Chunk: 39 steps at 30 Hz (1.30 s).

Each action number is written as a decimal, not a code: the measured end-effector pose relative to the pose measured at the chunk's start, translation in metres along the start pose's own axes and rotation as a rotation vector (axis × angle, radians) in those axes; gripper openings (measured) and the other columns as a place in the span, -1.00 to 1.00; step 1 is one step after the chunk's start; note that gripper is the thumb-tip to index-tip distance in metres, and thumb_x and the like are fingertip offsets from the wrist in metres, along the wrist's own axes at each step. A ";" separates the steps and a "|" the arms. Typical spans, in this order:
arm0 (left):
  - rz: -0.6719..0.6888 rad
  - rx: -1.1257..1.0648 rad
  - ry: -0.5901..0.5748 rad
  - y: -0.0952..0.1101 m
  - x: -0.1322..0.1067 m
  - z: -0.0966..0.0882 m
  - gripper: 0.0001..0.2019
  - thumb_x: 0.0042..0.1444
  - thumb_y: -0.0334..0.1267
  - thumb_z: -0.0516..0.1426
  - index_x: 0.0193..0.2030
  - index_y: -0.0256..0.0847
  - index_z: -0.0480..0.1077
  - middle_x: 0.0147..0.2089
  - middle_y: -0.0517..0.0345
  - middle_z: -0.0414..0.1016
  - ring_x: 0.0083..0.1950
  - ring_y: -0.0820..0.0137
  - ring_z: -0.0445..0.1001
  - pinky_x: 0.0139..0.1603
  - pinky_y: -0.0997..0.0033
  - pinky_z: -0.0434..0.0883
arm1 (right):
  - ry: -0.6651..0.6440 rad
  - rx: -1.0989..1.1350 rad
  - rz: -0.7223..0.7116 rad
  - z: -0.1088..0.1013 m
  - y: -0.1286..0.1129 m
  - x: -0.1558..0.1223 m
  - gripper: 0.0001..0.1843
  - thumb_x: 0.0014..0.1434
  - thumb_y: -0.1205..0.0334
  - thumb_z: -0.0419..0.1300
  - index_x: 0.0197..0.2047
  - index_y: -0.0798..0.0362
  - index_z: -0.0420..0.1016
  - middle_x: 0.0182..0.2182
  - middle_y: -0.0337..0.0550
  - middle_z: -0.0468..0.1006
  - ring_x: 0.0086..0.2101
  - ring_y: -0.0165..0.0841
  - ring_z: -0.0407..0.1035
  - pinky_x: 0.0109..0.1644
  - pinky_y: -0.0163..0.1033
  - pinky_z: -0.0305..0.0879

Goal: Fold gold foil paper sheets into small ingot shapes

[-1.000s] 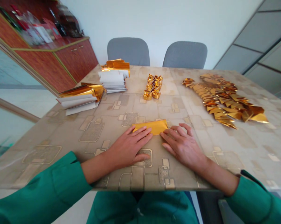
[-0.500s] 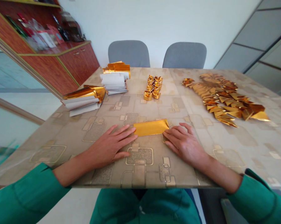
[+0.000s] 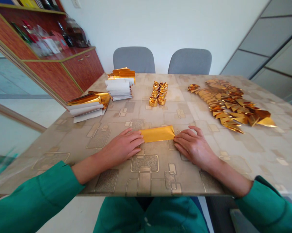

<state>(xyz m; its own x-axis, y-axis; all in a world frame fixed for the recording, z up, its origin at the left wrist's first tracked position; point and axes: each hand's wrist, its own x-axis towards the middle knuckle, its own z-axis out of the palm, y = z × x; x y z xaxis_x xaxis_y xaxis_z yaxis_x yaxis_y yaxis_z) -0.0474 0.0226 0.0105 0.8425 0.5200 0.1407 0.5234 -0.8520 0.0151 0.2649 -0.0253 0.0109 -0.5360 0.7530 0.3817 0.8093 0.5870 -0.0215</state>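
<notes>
A folded strip of gold foil paper [image 3: 157, 133] lies nearly level on the patterned tablecloth in front of me. The fingers of my left hand [image 3: 123, 144] are drawn together on its left end, the thumb mostly hidden. At the other end, my right hand [image 3: 195, 147] pinches the lower right corner between its fingertips, index finger raised and curled. That right end bulges slightly, with a crease. Beyond the strip stand two short rows of folded gold paper ingots [image 3: 157, 94].
Stacks of white-backed gold paper [image 3: 119, 87] and more sheets [image 3: 89, 108] lie at the left. A spread pile of folded gold pieces [image 3: 230, 105] covers part of the right side. Two grey chairs [image 3: 134, 60] stand behind the table [image 3: 146, 181], and a wooden cabinet [image 3: 75, 69] stands at left.
My left hand's fingers have drawn together and its thumb has tucked in at the strip's left end. My right hand has shifted slightly right, still at the corner. The view has tilted up slightly.
</notes>
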 end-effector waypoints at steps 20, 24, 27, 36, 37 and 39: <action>-0.119 -0.034 0.043 0.019 0.030 -0.006 -0.78 0.30 -0.17 0.08 -0.12 -0.24 0.49 -0.18 0.03 0.56 -0.15 0.24 0.52 -0.13 0.25 0.46 | -0.014 -0.032 -0.176 0.034 -0.026 0.051 -0.76 0.35 0.34 0.09 -0.37 0.09 0.48 -0.43 -0.16 0.51 -0.38 -0.35 0.28 -0.31 -0.22 0.03; -0.115 -0.227 0.069 0.017 0.028 -0.005 -0.80 0.22 -0.17 0.18 -0.10 -0.23 0.48 -0.06 0.01 0.52 -0.01 0.24 0.46 -0.01 0.26 0.43 | -0.021 0.032 -0.139 0.026 -0.024 0.040 -0.70 0.37 0.33 0.04 -0.39 0.09 0.48 -0.45 -0.16 0.50 -0.37 -0.36 0.29 -0.28 -0.25 0.10; -0.133 -0.300 0.074 0.019 0.030 -0.001 -0.89 0.24 -0.28 0.15 -0.21 -0.24 0.48 -0.14 0.04 0.49 -0.06 0.29 0.44 -0.02 0.29 0.41 | -0.028 0.113 -0.115 0.021 -0.024 0.033 -0.68 0.37 0.33 0.01 -0.39 0.09 0.47 -0.44 -0.15 0.50 -0.36 -0.35 0.28 -0.25 -0.25 0.15; -0.191 -0.373 0.119 0.017 0.028 0.010 -0.85 0.26 -0.24 0.14 -0.27 -0.26 0.46 -0.20 0.05 0.44 -0.13 0.29 0.38 -0.09 0.28 0.35 | -0.113 0.377 0.042 0.021 -0.023 0.039 -0.78 0.29 0.18 0.15 -0.37 0.08 0.45 -0.36 -0.11 0.48 -0.27 -0.29 0.30 -0.14 -0.18 0.19; -0.195 -0.379 0.126 0.016 0.027 0.010 -0.85 0.26 -0.24 0.15 -0.27 -0.26 0.46 -0.19 0.05 0.44 -0.13 0.29 0.38 -0.09 0.28 0.34 | -0.121 0.394 0.060 0.021 -0.023 0.040 -0.79 0.28 0.18 0.16 -0.38 0.08 0.45 -0.36 -0.12 0.48 -0.28 -0.29 0.29 -0.14 -0.18 0.18; -0.201 -0.396 0.135 0.016 0.027 0.011 -0.85 0.27 -0.23 0.15 -0.27 -0.25 0.47 -0.19 0.06 0.44 -0.12 0.29 0.38 -0.09 0.28 0.33 | -0.127 0.422 0.091 0.022 -0.025 0.041 -0.80 0.25 0.16 0.19 -0.37 0.07 0.44 -0.37 -0.14 0.48 -0.28 -0.29 0.29 -0.14 -0.17 0.15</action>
<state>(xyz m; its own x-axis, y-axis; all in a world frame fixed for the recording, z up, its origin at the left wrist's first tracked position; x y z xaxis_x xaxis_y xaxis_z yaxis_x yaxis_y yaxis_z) -0.0152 0.0236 0.0034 0.6915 0.6869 0.2234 0.5634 -0.7064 0.4284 0.2172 -0.0022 0.0065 -0.5138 0.8223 0.2447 0.6997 0.5666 -0.4352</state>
